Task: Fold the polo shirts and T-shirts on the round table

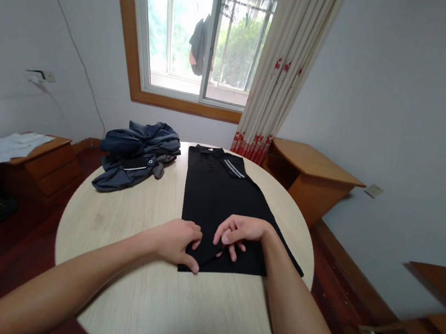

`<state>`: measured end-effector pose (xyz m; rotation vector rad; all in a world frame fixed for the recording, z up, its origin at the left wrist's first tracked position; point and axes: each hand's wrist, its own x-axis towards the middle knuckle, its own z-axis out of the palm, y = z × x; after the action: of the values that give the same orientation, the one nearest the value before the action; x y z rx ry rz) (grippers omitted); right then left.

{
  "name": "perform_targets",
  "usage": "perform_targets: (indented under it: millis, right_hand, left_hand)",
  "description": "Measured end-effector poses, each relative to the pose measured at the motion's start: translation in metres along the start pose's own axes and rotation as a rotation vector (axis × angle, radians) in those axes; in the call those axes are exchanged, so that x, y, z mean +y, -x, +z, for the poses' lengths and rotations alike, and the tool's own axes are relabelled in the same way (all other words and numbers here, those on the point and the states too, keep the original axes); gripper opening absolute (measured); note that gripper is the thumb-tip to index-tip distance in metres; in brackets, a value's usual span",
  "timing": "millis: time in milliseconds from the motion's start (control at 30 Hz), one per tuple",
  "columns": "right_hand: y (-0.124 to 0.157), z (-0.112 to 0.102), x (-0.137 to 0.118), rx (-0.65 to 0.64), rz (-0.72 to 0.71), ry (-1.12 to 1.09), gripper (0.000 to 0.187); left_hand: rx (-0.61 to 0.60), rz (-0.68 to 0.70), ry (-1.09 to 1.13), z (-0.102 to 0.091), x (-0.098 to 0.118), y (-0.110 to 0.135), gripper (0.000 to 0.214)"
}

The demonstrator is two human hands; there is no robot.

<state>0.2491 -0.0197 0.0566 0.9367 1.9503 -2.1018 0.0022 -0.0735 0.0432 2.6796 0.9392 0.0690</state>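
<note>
A black polo shirt [219, 194] lies on the round table, folded lengthwise on one side, its collar at the far end and a sleeve with two pale stripes folded across the front. My left hand [179, 241] rests on the near left corner of the shirt. Its thumb is stretched along the hem, apart from the curled fingers. Over the lower middle of the shirt is my right hand [241, 233], its fingers spread and bent downward. A small fold of cloth rises by those fingertips; I cannot tell whether they pinch it.
Dark blue-grey clothes [139, 155] lie heaped on the left of the pale round table [113, 240]. A wooden desk [310, 163] stands behind the table's right edge. Beyond are a window [208, 38] and a curtain [290, 60]. Low drawers [59, 166] stand at left.
</note>
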Motion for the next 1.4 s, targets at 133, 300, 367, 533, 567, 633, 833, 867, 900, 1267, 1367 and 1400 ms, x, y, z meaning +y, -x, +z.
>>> perform_targets:
  millis: [133,300,367,533,567,633,833,867,900,1267,1367,1400]
  right_hand:
    - [-0.001,0.002,-0.001,0.060,0.062,0.048,0.039]
    - [-0.005,0.006,-0.002,0.036,0.123,0.087,0.038]
    - [-0.006,0.008,-0.004,0.016,0.166,0.112,0.040]
    - [-0.012,0.011,-0.004,0.126,0.194,0.199,0.031]
    - [-0.014,0.010,-0.002,0.225,0.143,0.211,0.027]
    - [-0.021,0.004,0.003,0.499,-0.005,0.260,0.022]
    - [-0.037,-0.012,0.019,0.988,-0.271,0.521,0.023]
    - [-0.038,-0.013,0.020,1.010,-0.284,0.539,0.024]
    - [-0.038,-0.013,0.020,1.025,-0.294,0.547,0.025]
    - [-0.037,-0.015,0.020,1.013,-0.307,0.528,0.024]
    - [-0.037,-0.018,0.023,1.007,-0.289,0.520,0.025]
    - [-0.037,-0.018,0.023,1.009,-0.287,0.519,0.025]
  left_hand:
    - [-0.080,0.028,-0.025,0.000,0.009,0.004,0.030]
    - [-0.119,0.023,-0.024,-0.002,0.012,0.007,0.009]
    - [-0.137,0.028,0.008,-0.003,0.009,0.006,0.009]
    - [-0.050,0.048,0.094,-0.002,0.000,0.002,0.027]
    - [0.021,0.044,0.088,-0.001,-0.003,0.000,0.027]
    - [0.178,0.032,0.071,0.004,-0.008,-0.005,0.030]
    - [0.100,-0.011,0.018,0.030,-0.019,-0.014,0.072]
    - [0.059,0.008,0.023,0.032,-0.017,-0.014,0.074]
    - [0.029,0.038,0.037,0.034,-0.014,-0.013,0.075]
    - [0.089,-0.010,0.063,0.027,-0.025,-0.018,0.067]
    - [0.046,-0.030,-0.008,0.033,-0.038,-0.021,0.073]
    - [0.033,-0.026,-0.017,0.035,-0.042,-0.021,0.074]
